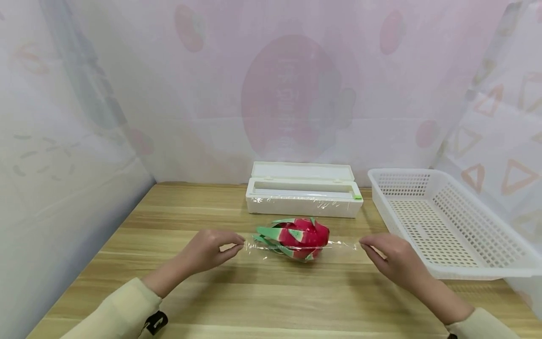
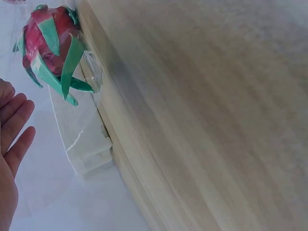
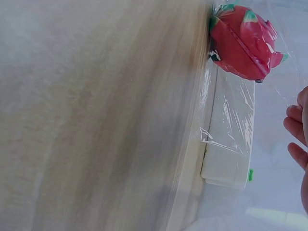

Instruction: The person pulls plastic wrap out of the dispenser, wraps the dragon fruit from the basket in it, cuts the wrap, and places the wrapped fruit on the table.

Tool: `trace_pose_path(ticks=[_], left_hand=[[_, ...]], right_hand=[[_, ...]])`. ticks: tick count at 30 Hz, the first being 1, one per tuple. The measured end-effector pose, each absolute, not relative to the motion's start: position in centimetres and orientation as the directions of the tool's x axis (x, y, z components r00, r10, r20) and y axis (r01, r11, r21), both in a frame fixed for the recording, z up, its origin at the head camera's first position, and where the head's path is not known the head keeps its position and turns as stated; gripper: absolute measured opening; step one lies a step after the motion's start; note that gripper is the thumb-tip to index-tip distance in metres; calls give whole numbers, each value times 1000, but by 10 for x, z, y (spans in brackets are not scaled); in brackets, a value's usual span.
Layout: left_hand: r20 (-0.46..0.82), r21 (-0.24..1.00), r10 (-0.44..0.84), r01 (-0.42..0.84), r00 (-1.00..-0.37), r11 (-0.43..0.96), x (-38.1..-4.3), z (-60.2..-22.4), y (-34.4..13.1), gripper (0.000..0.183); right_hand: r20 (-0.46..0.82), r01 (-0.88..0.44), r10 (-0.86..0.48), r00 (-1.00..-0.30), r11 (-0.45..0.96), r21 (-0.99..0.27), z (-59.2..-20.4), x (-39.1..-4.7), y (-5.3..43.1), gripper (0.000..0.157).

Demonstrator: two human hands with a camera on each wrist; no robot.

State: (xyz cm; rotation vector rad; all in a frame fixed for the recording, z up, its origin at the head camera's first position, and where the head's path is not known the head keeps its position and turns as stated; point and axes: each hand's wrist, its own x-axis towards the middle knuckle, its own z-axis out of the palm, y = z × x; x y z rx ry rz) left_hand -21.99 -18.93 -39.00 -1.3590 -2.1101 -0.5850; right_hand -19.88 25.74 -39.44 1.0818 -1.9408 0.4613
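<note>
Here, from the head camera, a dragon fruit (image 1: 296,238) lies on the wooden table (image 1: 254,296) just before the open white wrap dispenser (image 1: 303,190), as the left hand (image 1: 207,249) and right hand (image 1: 389,261) each pinch an end of the cling film (image 1: 343,245) stretched over it. In the left wrist view, straight fingers (image 2: 14,125) show beside the fruit (image 2: 48,48). The right wrist view shows the film (image 3: 231,120) draped between fruit (image 3: 243,43) and dispenser (image 3: 226,159), a white basket (image 1: 449,221) standing right of the dispenser.

We reach both forearms forward in pale beige sleeves, wrists low, hands well apart and level. Our left hand (image 1: 207,252) is turned inward, thumb and fingertips pinched together toward the middle. Our right hand (image 1: 391,261) mirrors it, fingertips pinched and pointing left. A black strap shows at the left cuff.
</note>
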Motion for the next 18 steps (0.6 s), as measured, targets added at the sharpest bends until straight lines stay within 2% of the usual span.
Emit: trace_pose_path(ticks=[6, 9, 14, 18], left_hand=[[650, 89, 662, 903, -372, 421, -232, -390, -188, 15], [644, 101, 656, 894, -394, 437, -237, -392, -188, 13], [629, 141, 648, 883, -428, 447, -245, -396, -187, 12], [610, 185, 633, 863, -476, 470, -248, -399, -186, 9]], right_hand=[[789, -784, -487, -375, 620, 10, -392, -205, 254, 38], [794, -770, -467, -390, 638, -3, -393, -210, 251, 35], [810, -748, -438, -391, 663, -3, -395, -218, 246, 8], [797, -709, -411, -442, 705, -30, -399, -221, 242, 16]])
